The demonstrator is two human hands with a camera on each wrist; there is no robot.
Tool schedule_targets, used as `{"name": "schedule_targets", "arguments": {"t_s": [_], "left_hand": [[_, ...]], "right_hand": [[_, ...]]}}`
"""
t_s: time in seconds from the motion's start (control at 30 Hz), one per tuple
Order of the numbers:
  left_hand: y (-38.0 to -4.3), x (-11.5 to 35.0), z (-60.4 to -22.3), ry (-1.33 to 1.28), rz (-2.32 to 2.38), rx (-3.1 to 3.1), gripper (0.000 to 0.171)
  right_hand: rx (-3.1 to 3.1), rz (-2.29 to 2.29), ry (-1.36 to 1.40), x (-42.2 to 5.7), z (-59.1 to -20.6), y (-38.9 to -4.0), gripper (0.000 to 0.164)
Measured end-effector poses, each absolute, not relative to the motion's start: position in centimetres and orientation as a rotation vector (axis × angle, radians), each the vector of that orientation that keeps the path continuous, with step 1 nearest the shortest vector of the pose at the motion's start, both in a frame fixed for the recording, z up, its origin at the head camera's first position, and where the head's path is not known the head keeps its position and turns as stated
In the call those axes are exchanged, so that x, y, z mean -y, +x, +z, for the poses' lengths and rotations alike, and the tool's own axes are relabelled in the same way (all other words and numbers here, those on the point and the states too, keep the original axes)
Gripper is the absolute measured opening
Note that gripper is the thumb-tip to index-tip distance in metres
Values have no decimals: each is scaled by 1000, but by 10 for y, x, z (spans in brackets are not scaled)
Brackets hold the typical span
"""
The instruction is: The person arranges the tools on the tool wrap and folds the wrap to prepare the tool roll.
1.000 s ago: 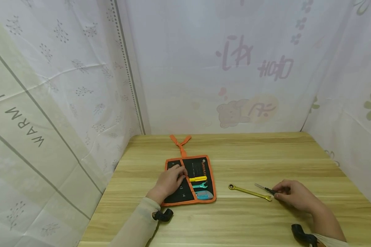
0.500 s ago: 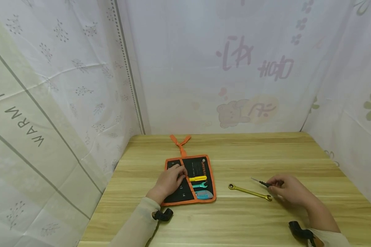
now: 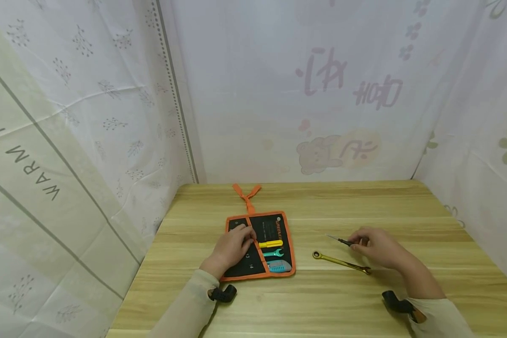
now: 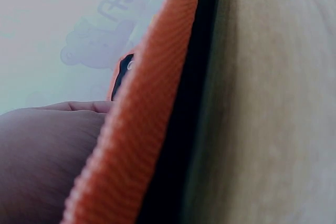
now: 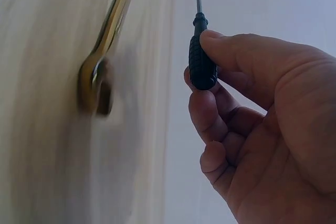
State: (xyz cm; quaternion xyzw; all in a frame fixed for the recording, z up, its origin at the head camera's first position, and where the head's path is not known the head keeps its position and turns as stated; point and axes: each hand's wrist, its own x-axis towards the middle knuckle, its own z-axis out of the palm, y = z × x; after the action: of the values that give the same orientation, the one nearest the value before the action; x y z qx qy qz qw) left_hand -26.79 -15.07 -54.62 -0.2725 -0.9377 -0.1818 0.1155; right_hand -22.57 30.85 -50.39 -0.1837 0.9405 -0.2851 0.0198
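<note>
Shifted toward ten o'clock since the earlier frame: right hand (image 3: 378, 245), carrying screwdriver (image 3: 344, 241). Now at about one o'clock from gold wrench (image 3: 341, 263), clear of table (image 3: 321, 300). Handle pinched between thumb and fingers, tip pointing toward ten o'clock.

At nine o'clock, on pouch (image 3: 259, 225): left hand (image 3: 234, 245), with fingers curled at pocket edge (image 3: 262, 258). Seemingly pinching it, given fingertips partly hidden and orange trim (image 4: 147, 108) across the left wrist view.

Judged step in hand: bringing screwdriver across to pouch while steadying it. Called for next, in judgement: firm hold on the handle, tip turned toward nine o'clock and lined up with a pocket mouth.

Tucked part-way into pouch, from twelve o'clock down to six: yellow handle (image 3: 272, 244), teal wrench (image 3: 273, 254), cutter (image 3: 280, 267). Left outside, at three o'clock from pouch: gold wrench, flat on table.
</note>
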Motion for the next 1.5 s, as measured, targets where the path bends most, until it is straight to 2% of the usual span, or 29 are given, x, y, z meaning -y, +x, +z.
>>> {"name": "schedule_targets", "arguments": {"t_s": [0.5, 1.5], "left_hand": [[-268, 151, -547, -788, -542, 2760, 8], [-268, 150, -546, -782, -579, 2753, 9]], "right_hand": [[-2861, -921, -659, -270, -497, -250, 10], [-2830, -1015, -772, -213, -492, -273, 11]]}}
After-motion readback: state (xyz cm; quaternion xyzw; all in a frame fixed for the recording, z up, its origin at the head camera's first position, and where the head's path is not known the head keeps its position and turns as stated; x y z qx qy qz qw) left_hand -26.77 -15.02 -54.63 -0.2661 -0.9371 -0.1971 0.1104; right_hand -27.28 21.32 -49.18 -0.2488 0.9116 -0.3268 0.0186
